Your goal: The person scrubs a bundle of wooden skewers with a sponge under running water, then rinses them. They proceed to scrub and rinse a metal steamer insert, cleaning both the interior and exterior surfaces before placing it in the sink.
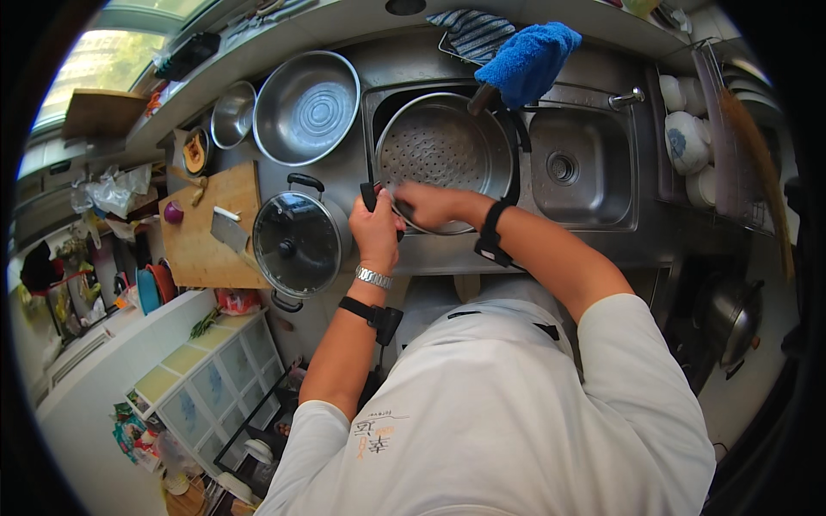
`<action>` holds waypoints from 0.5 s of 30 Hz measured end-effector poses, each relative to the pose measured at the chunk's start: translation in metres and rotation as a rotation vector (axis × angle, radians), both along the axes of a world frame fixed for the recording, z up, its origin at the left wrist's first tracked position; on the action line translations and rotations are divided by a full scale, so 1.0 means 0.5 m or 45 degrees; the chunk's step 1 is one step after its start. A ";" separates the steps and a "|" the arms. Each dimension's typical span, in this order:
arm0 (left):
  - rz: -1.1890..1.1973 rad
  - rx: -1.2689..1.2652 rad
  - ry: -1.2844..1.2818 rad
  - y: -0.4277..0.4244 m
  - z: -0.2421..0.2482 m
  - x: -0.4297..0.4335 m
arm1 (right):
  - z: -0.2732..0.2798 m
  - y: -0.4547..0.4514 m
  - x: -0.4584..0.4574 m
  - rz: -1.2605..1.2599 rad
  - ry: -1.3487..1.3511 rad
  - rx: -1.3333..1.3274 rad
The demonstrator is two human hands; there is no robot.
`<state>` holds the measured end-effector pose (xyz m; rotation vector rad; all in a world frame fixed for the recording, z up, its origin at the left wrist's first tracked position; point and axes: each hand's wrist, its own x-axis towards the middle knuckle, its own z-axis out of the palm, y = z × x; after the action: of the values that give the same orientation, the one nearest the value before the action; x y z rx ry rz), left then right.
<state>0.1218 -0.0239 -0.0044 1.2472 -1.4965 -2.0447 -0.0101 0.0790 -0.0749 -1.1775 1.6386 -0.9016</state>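
A wide stainless-steel steamer pan (445,145) with a perforated bottom sits tilted in the left sink basin. Its base looks wet. My left hand (376,226) grips the black side handle (368,197) at the pan's near left rim. Blurred by motion, my right hand (426,203) reaches over the near rim, with its fingers against or close to the inner wall beside my left hand. The fingers look curled, but whether they hold anything is not visible. Another black handle (521,132) stands at the pan's right side.
A lidded pot (297,245) stands left of the sink, beside a cutting board (193,238) with a cleaver (229,231) and an onion (173,212). Behind are a large steel basin (306,109) and a smaller bowl (233,116). A blue cloth (532,61) overhangs the sink's back.
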 end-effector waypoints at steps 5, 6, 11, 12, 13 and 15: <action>-0.069 -0.063 -0.123 -0.027 -0.015 0.009 | -0.035 0.177 -0.062 0.435 0.516 0.514; -0.079 -0.061 -0.103 -0.030 -0.020 0.008 | -0.040 0.184 -0.096 0.542 0.717 0.641; -0.075 -0.040 -0.127 -0.034 -0.029 0.011 | -0.053 0.196 -0.249 0.600 1.709 0.333; -0.072 -0.030 -0.119 -0.034 -0.030 0.013 | -0.057 0.192 -0.263 0.538 1.744 0.245; -0.065 -0.027 -0.109 -0.035 -0.030 0.014 | -0.061 0.190 -0.268 0.502 1.766 0.232; -0.063 -0.042 -0.124 -0.034 -0.031 0.016 | -0.063 0.199 -0.254 0.517 1.783 0.269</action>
<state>0.1299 -0.0411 -0.0201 1.3268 -1.6132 -2.0082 -0.1371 0.1784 -0.1062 -2.0580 2.2435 0.5606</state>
